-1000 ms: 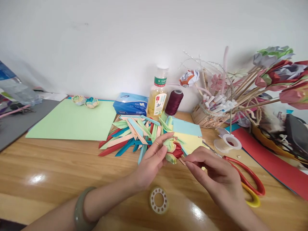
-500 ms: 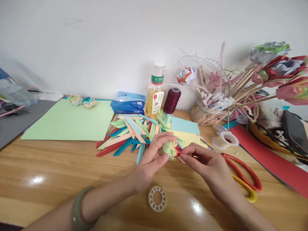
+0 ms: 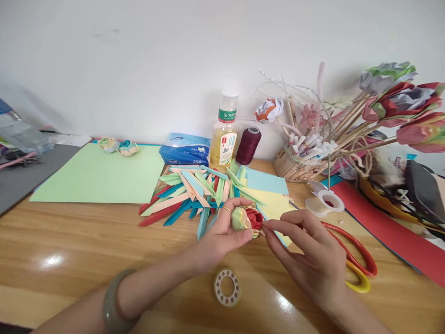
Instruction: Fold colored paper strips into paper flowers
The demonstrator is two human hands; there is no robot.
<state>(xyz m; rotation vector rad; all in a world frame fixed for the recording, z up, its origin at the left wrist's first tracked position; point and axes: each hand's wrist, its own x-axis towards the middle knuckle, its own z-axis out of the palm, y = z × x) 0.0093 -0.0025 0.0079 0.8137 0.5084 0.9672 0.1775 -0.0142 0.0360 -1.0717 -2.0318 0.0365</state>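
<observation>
A small folded paper flower (image 3: 247, 220), pale green and yellow on one side and red inside, is held in my left hand (image 3: 225, 236). The thumb and fingers of that hand close around its left part. From the right, my right hand (image 3: 309, 250) pinches at the flower's red edge with thumb and index finger; its other fingers are curled. Whatever sits between those fingertips is too small to tell apart from the red paper. Folded paper strips (image 3: 191, 192) in green, peach, red and blue lie heaped behind my left hand.
A roll of tape (image 3: 227, 287) lies in front of my hands. Scissors (image 3: 365, 250) with red and yellow handles rest beside my right hand, near a white spool (image 3: 321, 204). Behind stand a bottle (image 3: 225, 134), dark red thread (image 3: 249, 144), a tissue pack (image 3: 184, 149) and a pen basket (image 3: 299, 164).
The flower has turned so that its red inside faces more towards me. My right hand has shifted slightly right, its fingers more raised, and my left thumb has moved along the flower.
</observation>
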